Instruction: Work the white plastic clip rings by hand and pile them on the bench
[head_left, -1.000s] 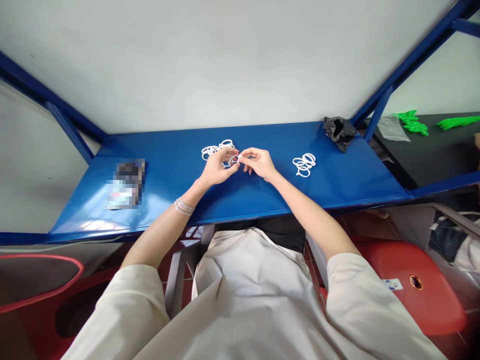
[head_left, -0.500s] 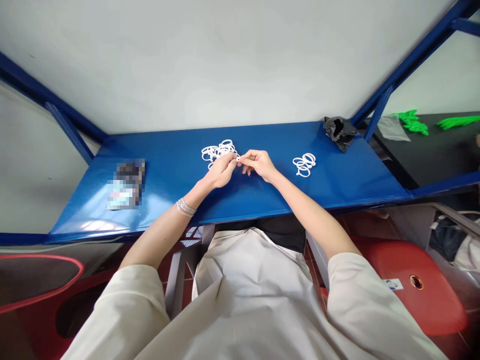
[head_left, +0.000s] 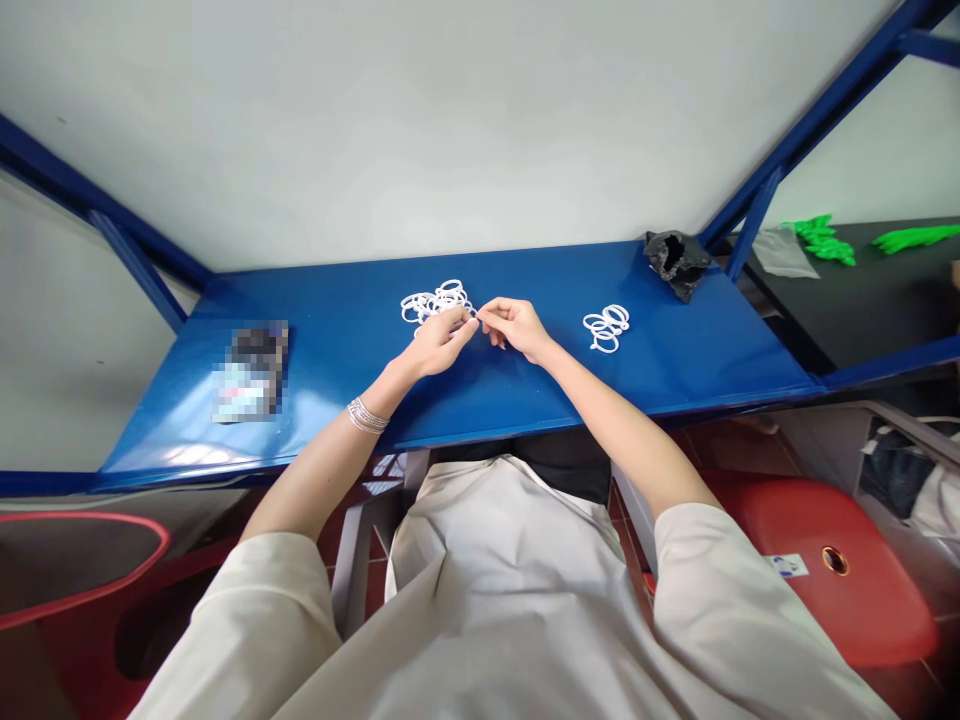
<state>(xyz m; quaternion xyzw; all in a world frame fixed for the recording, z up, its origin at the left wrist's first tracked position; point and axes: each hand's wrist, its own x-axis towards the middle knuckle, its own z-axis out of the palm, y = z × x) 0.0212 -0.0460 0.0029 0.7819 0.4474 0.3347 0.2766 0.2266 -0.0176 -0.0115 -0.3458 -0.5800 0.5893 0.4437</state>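
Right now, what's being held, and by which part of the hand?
The left hand and right hand meet at the fingertips, seemingly pinching something thin; it's too small to tell what.

Loose, wide-sleeved beige top (head_left: 495,590) and a stack of thin silver bangles (head_left: 367,416)

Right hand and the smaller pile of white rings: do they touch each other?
Apart: the head view shows bare blue tabletop between the right hand and the smaller pile of white rings.
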